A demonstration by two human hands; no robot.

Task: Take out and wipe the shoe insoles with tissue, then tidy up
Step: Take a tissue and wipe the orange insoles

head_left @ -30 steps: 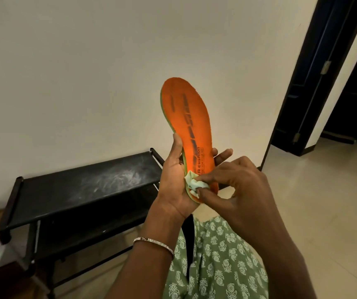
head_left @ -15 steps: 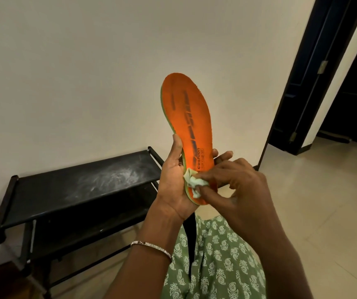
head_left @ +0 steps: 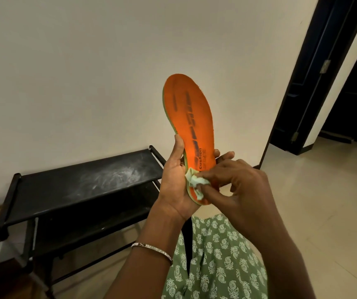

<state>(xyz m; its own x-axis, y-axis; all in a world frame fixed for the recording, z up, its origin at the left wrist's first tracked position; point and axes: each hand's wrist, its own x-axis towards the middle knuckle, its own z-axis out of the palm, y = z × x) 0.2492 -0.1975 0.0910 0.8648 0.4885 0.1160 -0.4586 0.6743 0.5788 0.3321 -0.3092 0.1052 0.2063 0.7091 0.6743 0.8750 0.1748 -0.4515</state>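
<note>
Little has moved since the earlier frames: the right hand [head_left: 238,184] keeps the tissue [head_left: 195,182] at the heel end of the insole [head_left: 191,117], with the wad now reaching slightly lower towards the heel rim.

Right hand: thumb and forefinger pinch the crumpled tissue and press it against the orange face. The other fingers are curled clear of the surface.

Left hand [head_left: 174,182]: clamped round the heel half of the insole. The thumb lies up the left edge and the fingers are wrapped behind, with their tips showing at the right edge. Judgement: this grip backs the thin foam, so pressure from the wiping does not fold it.

Insole: held upright in the air, toe uppermost and printed face towards the person, so the soiled face is in plain view. The dark marks along the middle and forefoot look unwiped, so wiping appears incomplete.

Clearance: the toe end stands free in front of the bare wall, and nothing obstructs a stroke upward. A black shoe rack [head_left: 76,186] stands well below and to the left, its top shelf dusty. Open floor [head_left: 324,212] lies to the right, by the dark doorway [head_left: 302,83]. No shoe is in view.
</note>
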